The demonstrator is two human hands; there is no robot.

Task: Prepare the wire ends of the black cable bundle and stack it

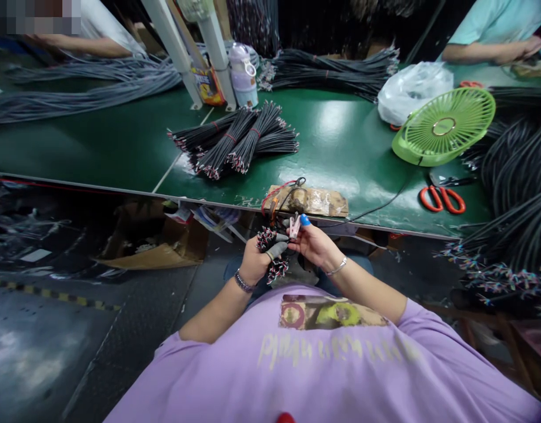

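Observation:
Just below the front edge of the bench, my left hand (255, 262) is closed round a bunch of black cables (278, 270) with red and white wire ends. Grey covers sit on some of its fingers. My right hand (315, 244) is close beside it, fingers pinched on a small pale pink clip (294, 226), which looks like a clothespin. A blue cover is on one fingertip of that hand. Behind both hands, a worn wooden block (321, 201) wrapped in tape lies at the bench edge, with red and black wires near its left end.
Tied black cable bundles (239, 141) lie on the green bench (341, 135). To the right are a green fan (444, 126), orange-handled scissors (442, 198), a plastic bag (414, 91) and more cables (517, 188). A bottle (244, 76) stands behind. Two other people work across the bench.

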